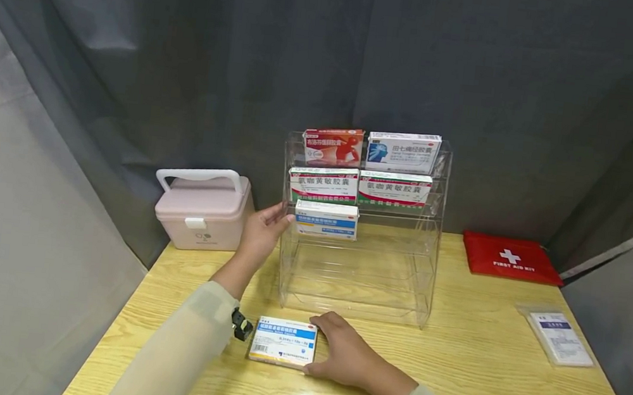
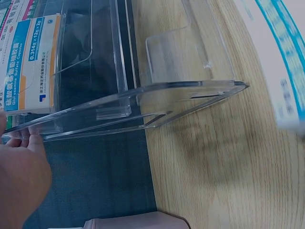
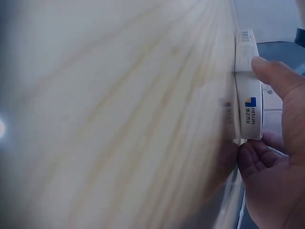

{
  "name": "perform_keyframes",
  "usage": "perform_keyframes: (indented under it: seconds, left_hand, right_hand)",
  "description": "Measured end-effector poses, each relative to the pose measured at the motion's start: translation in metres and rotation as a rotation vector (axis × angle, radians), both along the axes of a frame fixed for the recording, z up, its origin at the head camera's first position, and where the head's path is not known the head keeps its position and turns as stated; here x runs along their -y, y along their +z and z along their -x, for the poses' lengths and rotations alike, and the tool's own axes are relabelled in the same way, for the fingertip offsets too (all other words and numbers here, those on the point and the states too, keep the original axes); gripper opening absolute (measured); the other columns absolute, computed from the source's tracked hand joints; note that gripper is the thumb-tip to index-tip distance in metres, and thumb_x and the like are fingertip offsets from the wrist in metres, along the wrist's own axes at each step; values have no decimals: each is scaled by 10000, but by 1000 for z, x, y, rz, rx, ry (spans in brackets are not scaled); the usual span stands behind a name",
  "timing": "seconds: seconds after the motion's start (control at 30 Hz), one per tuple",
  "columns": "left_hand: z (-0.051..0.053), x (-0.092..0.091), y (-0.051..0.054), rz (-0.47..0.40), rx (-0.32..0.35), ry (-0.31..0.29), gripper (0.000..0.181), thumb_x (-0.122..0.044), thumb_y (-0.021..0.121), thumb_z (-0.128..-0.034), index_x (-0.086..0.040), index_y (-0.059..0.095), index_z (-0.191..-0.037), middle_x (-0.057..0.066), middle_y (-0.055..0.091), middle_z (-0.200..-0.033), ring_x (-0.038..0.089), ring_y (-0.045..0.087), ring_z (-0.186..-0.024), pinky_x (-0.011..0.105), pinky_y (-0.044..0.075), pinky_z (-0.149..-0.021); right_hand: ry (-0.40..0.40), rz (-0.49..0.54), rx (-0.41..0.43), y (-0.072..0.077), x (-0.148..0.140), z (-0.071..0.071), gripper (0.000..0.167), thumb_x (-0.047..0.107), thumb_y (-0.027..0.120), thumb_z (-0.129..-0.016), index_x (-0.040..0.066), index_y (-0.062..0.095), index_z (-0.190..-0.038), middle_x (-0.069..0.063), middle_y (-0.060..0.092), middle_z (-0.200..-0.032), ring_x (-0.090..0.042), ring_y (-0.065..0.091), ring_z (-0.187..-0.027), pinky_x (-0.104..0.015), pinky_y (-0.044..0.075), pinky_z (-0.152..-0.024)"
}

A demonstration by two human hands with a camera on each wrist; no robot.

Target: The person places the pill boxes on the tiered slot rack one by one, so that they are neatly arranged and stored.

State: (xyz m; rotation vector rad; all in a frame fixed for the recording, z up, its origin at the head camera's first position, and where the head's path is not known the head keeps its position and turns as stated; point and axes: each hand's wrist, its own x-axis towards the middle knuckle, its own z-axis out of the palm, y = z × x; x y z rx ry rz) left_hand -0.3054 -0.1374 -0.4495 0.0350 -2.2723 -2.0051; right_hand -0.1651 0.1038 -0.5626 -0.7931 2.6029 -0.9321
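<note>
A clear acrylic display rack (image 1: 360, 306) stands on the wooden table, its left side panel held by my left hand (image 1: 260, 235). In the left wrist view, the thumb and fingers (image 2: 34, 143) pinch that panel's edge. Low in front of the rack, my right hand (image 1: 352, 357) grips the right end of a white-and-blue medicine box (image 1: 283, 342) lying flat on the table. Thumb and fingers sit at opposite long edges of the box (image 3: 251, 107). A matching blue-and-white box (image 1: 325, 222) stands on the rack's third tier, at the left.
Higher tiers hold a red medicine box (image 1: 333, 147), a white one (image 1: 403, 153) and two green-and-white ones (image 1: 323, 187). A pink handled case (image 1: 206, 212) is left of the rack. Rightward lie a red first aid pouch (image 1: 508, 257) and a plastic-bagged white pack (image 1: 559, 338).
</note>
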Motion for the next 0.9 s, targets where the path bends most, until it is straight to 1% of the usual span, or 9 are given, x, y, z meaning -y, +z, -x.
perform_keyframes:
  seconds: [0.13, 0.2, 0.33, 0.43, 0.5, 0.6, 0.7, 0.77, 0.9]
  left_hand:
    - [1, -3, 0, 8, -1, -9, 560, -165, 778, -1032, 3, 585, -1530, 166, 598, -1592, 325, 577, -1492, 325, 536, -1206]
    - [0, -4, 0, 4, -7, -12, 556, -160, 774, -1034, 10, 585, -1528, 170, 599, -1591, 328, 576, -1493, 326, 535, -1207]
    - [0, -5, 1, -10, -8, -12, 552, -147, 776, -1029, 7, 590, -1525, 168, 608, -1583, 326, 585, -1483, 325, 545, -1197]
    - [0, -4, 1, -6, -8, -14, 553, -153, 776, -1028, -2, 590, -1527, 168, 609, -1581, 327, 589, -1481, 327, 548, -1192]
    - [0, -3, 0, -2, -13, -19, 554, -158, 773, -1033, 0, 587, -1531, 173, 605, -1583, 331, 586, -1483, 336, 547, -1197]
    - [0, -1, 0, 10, -17, -18, 552, -168, 762, -1044, 0, 581, -1538, 173, 608, -1581, 331, 581, -1488, 363, 542, -1208]
    - [-1, 1, 0, 19, -12, -11, 554, -190, 764, -1045, -13, 588, -1540, 158, 617, -1577, 317, 581, -1490, 382, 540, -1216]
    - [-2, 2, 0, 22, -7, -11, 559, -203, 766, -1046, -20, 587, -1543, 149, 614, -1583, 310, 573, -1499, 387, 533, -1225]
    - [-2, 1, 0, 23, -6, -16, 570, -215, 770, -1045, -23, 584, -1548, 148, 605, -1592, 307, 563, -1507, 381, 526, -1231]
  right_hand:
    - [8, -4, 19, 2, -21, -3, 960, 592, 900, -850, 71, 533, -1568, -25, 552, -1495, -317, 593, -1400, -548, 565, -1172]
    - [9, 0, 33, 3, -35, -3, 938, 581, 913, -842, 76, 553, -1545, -7, 554, -1475, -306, 594, -1392, -554, 563, -1169]
    - [7, -6, 32, 6, -62, -5, 911, 578, 932, -816, 101, 574, -1505, 13, 571, -1465, -300, 596, -1401, -565, 550, -1179]
    - [-9, 14, 51, 8, -78, -8, 868, 551, 953, -803, 123, 582, -1461, 19, 599, -1432, -280, 613, -1366, -542, 566, -1157]
    - [-23, 45, 83, 9, -87, -10, 833, 507, 974, -796, 127, 581, -1425, 14, 613, -1380, -259, 621, -1298, -484, 591, -1106]
    - [-39, 89, 130, 10, -94, -12, 856, 433, 1000, -786, 104, 555, -1439, 5, 602, -1290, -214, 584, -1180, -352, 595, -973]
    - [-35, 92, 140, 11, -96, -13, 936, 427, 1003, -781, 67, 528, -1503, 4, 572, -1252, -196, 537, -1111, -288, 554, -874]
    - [-28, 77, 126, 11, -97, -13, 956, 439, 1001, -778, 55, 535, -1519, 19, 572, -1246, -183, 539, -1106, -271, 554, -871]
    - [-20, 56, 114, 13, -98, -13, 915, 444, 1007, -764, 52, 582, -1473, 29, 584, -1249, -182, 563, -1124, -281, 582, -907]
